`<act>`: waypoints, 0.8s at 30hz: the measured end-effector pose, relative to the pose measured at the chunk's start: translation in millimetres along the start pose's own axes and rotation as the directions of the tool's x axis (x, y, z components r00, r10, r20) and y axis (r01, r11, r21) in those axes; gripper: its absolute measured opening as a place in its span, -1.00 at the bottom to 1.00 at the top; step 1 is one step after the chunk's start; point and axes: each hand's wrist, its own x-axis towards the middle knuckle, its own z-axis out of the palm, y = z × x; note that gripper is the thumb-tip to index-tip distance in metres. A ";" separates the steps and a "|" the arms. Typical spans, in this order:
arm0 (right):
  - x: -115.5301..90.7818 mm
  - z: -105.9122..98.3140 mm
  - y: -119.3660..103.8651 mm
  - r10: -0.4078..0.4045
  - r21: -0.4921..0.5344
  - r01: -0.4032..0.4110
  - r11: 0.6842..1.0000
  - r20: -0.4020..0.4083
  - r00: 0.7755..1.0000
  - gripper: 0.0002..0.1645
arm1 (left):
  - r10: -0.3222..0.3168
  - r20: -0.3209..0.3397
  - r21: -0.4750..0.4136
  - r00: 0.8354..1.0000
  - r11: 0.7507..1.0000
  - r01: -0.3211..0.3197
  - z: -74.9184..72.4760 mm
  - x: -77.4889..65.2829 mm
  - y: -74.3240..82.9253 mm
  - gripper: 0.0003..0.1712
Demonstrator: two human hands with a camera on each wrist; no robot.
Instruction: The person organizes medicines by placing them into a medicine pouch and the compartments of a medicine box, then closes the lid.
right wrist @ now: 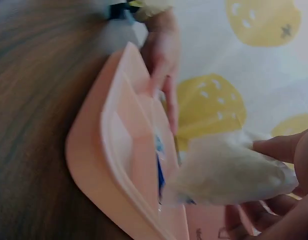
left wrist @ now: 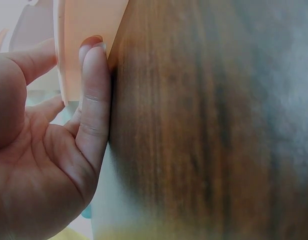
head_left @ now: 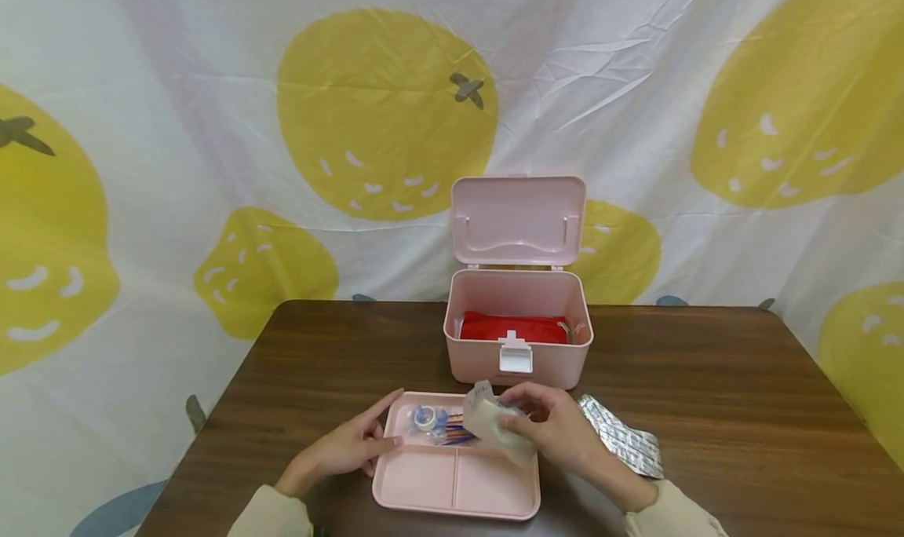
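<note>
A shallow pink divided tray (head_left: 413, 474) lies on the table in the head view. At its left side my left hand (head_left: 349, 445) grips the edge, thumb over the rim; the left wrist view shows fingers along the tray's outer wall (left wrist: 76, 50). My right hand (head_left: 558, 423) pinches a soft whitish bag (head_left: 497, 423) with a small printed flap, over the tray's back right. The bag (right wrist: 229, 170) looks pale and crumpled in the right wrist view. In the back compartment sit a clear-wrapped white-and-blue roll (head_left: 425, 418) and several thin coloured sticks (head_left: 455, 435).
Behind the tray stands an open pink box (head_left: 480, 362), lid (head_left: 519, 215) raised, with a red zipped pouch (head_left: 512, 327) inside. Silver blister packs (head_left: 625, 439) lie right of my right hand. A lemon-print cloth (head_left: 395, 113) hangs behind the wooden table (head_left: 720, 396).
</note>
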 end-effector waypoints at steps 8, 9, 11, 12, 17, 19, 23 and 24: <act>-9.3 26.2 14.1 -0.556 -0.369 0.515 0.773 -0.005 0.831 -0.62 | 0.005 -0.003 -0.012 1.000 1.000 -0.005 0.2 0.1 1.1 -0.09; -10.4 28.6 16.5 -0.606 -0.426 0.557 0.713 0.025 0.795 -0.61 | 0.007 -0.004 -0.015 1.000 1.000 -0.007 0.4 0.0 1.1 -0.09; -13.2 32.5 20.4 -0.670 -0.494 0.620 0.609 0.097 0.736 -0.60 | 0.009 -0.007 -0.016 1.000 1.000 -0.009 0.6 -0.1 1.3 -0.09; -14.8 34.1 22.4 -0.689 -0.512 0.642 0.571 0.127 0.714 -0.60 | 0.009 -0.007 -0.016 1.000 1.000 -0.009 0.7 -0.1 1.5 -0.10; -20.8 37.8 28.2 -0.726 -0.512 0.707 0.488 0.211 0.654 -0.58 | 0.012 -0.009 -0.004 1.000 1.000 -0.012 0.7 -0.2 1.8 -0.09; -22.9 37.5 29.2 -0.724 -0.501 0.715 0.487 0.225 0.651 -0.59 | 0.014 -0.008 0.001 1.000 1.000 -0.014 0.7 -0.3 1.5 -0.09; -27.9 35.2 31.0 -0.696 -0.496 0.715 0.493 0.268 0.666 -0.64 | 0.012 -0.007 0.004 1.000 1.000 -0.012 1.1 -0.8 1.7 -0.08; -28.9 34.6 31.4 -0.690 -0.492 0.716 0.496 0.277 0.668 -0.66 | 0.011 -0.008 0.005 1.000 1.000 -0.011 1.2 -0.9 2.0 -0.08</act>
